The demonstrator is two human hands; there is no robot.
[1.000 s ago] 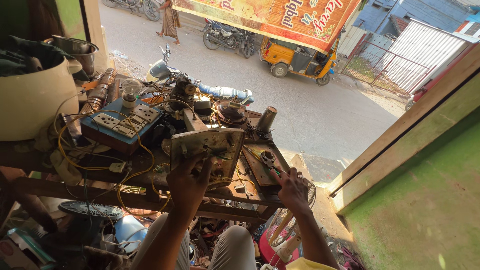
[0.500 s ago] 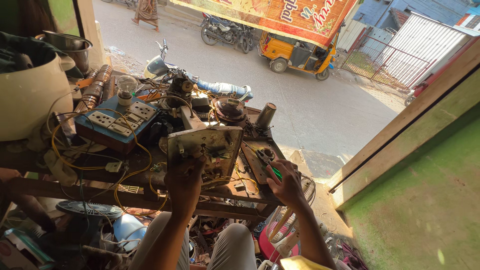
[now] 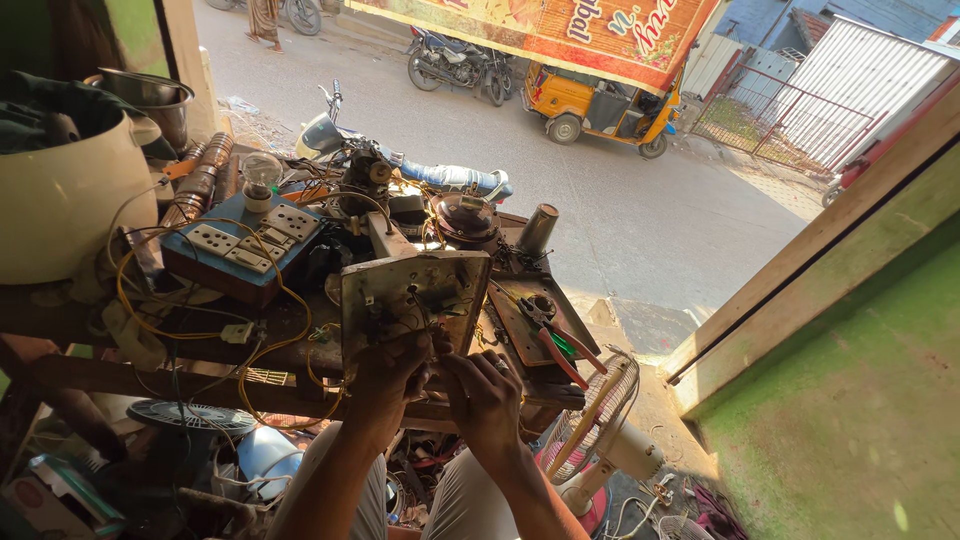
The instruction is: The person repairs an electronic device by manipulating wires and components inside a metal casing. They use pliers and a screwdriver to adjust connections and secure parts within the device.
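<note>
A worn metal plate (image 3: pixel 410 290) with small parts and wires on its face stands upright on the cluttered wooden bench (image 3: pixel 150 375). My left hand (image 3: pixel 385 375) grips its lower edge. My right hand (image 3: pixel 485 395) is just right of it, fingers pinched at the plate's lower middle; what they pinch is too small to tell. Red-handled pliers (image 3: pixel 555 340) lie on a flat metal tray (image 3: pixel 520 330) to the right of my hands.
A blue switchboard (image 3: pixel 245 245) with white sockets and yellow wires sits left, a big white pot (image 3: pixel 60 200) beyond it. A small table fan (image 3: pixel 595 430) stands below right. A green wall (image 3: pixel 850 400) rises on the right. Street, motorbikes and yellow three-wheeler lie ahead.
My right hand has moved left from the tray area to the plate's lower edge, beside my left hand. The plate stays upright in my left hand.
</note>
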